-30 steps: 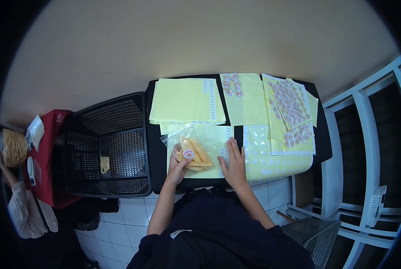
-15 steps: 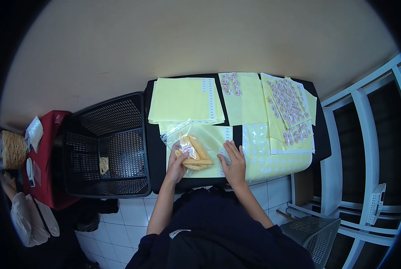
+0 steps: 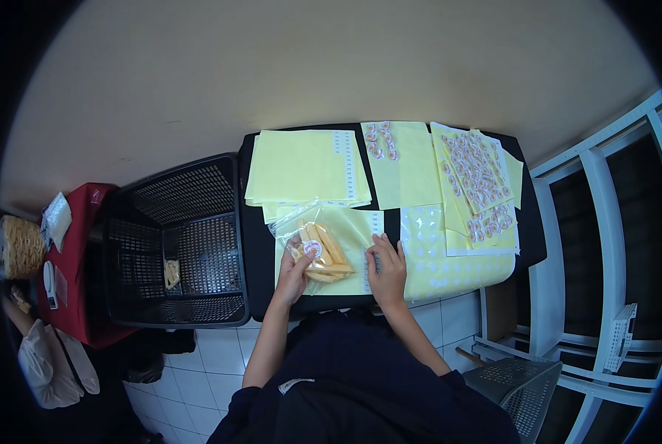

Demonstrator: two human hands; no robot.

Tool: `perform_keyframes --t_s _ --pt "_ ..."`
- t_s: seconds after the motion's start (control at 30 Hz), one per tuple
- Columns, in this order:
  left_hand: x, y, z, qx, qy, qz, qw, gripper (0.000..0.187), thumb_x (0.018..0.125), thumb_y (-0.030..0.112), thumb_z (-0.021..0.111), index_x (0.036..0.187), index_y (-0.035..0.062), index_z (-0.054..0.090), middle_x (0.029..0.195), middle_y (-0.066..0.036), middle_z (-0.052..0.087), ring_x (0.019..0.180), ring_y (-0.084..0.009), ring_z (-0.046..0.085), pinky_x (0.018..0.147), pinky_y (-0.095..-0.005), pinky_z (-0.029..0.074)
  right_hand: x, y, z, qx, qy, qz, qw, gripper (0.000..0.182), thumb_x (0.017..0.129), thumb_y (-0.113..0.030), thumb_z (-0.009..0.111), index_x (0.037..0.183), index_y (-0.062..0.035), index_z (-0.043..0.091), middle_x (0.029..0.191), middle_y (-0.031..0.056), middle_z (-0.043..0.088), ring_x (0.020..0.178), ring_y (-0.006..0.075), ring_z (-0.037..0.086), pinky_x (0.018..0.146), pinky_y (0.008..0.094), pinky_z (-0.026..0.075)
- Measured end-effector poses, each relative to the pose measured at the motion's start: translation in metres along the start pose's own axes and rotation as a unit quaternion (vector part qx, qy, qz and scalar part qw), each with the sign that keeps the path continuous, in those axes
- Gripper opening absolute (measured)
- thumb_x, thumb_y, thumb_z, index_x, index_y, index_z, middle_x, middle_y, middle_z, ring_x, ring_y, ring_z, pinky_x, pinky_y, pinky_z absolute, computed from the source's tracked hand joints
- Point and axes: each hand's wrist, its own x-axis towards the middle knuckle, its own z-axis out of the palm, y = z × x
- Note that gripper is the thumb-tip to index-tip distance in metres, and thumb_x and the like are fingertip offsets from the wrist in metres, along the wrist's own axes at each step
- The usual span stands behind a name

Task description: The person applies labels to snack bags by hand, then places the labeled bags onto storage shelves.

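Note:
My left hand (image 3: 294,275) grips the left side of a clear plastic bag (image 3: 331,255) that holds several pale yellow sticks. A round sticker shows on the bag near my left thumb. My right hand (image 3: 387,270) is over the right edge of a yellow sheet (image 3: 357,222) with a column of small white labels. Its thumb and index finger are curled close together; whether a label is between them is too small to tell. The bag lies above the same sheet.
Stacked yellow sheets (image 3: 298,166) lie at the back left of the black table, sheets of round stickers (image 3: 479,170) at the right. A black crate (image 3: 176,314) stands left. Beyond it are a red-covered table (image 3: 76,296) and another person's sleeve (image 3: 46,366).
My right hand's fingers have gone from spread flat on the label strip to curled together. The bag has shifted slightly right. At far left, the other person's arm has moved.

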Motion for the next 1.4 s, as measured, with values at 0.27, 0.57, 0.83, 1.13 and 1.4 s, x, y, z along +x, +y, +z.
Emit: perform_keyframes --t_s 0.27,0.57,0.83,1.13,1.4 --pt "-0.003 0.000 0.014 0.171 0.012 0.066 0.983 0.049 0.081 0.005 0.056 0.121 0.0031 0.029 0.109 -0.012 0.049 0.099 -0.0164 0.050 0.084 -0.0288 0.042 0.013 -0.010 -0.015 0.124 -0.056 0.086 0.987 0.006 0.077 -0.009 0.057 0.080 -0.0049 0.054 0.113 0.0135 0.051 0.118 0.0334 0.039 0.099 0.0422 0.025" --pt "-0.017 0.030 0.056 0.349 -0.058 0.220 0.909 0.059 0.074 0.007 0.062 0.124 -0.0003 0.030 0.113 -0.017 0.047 0.104 -0.0246 0.050 0.086 -0.0332 0.041 0.059 -0.087 -0.042 0.352 -0.122 0.009 0.928 0.007 0.076 -0.004 0.056 0.079 0.0018 0.053 0.085 0.0080 0.046 0.076 0.0147 0.047 0.069 0.0241 0.039" --pt "-0.019 0.042 0.069 0.383 -0.069 0.253 0.886 0.065 0.068 0.007 0.064 0.123 -0.0016 0.031 0.116 -0.019 0.046 0.100 -0.0284 0.054 0.083 -0.0337 0.044 0.073 -0.100 -0.049 0.336 -0.119 -0.009 0.934 0.006 0.074 -0.003 0.057 0.075 0.0015 0.053 0.086 0.0073 0.045 0.081 0.0168 0.047 0.073 0.0262 0.038" --pt "-0.020 0.046 0.073 0.394 -0.065 0.273 0.875 0.068 0.068 0.006 0.065 0.124 -0.0024 0.029 0.118 -0.021 0.046 0.107 -0.0297 0.051 0.087 -0.0350 0.042 0.075 -0.105 -0.043 0.261 -0.065 -0.051 0.962 0.012 0.068 -0.004 0.064 0.073 0.0008 0.055 0.086 0.0105 0.044 0.074 0.0208 0.050 0.067 0.0301 0.042" --pt "-0.026 0.044 0.073 0.353 -0.084 0.199 0.911 0.073 0.066 0.003 0.065 0.126 -0.0012 0.023 0.122 -0.020 0.041 0.112 -0.0267 0.045 0.093 -0.0357 0.037 0.076 -0.097 -0.043 0.208 0.010 -0.052 0.977 0.025 0.063 -0.009 0.071 0.077 -0.0015 0.052 0.085 0.0105 0.044 0.078 0.0220 0.049 0.069 0.0309 0.041"
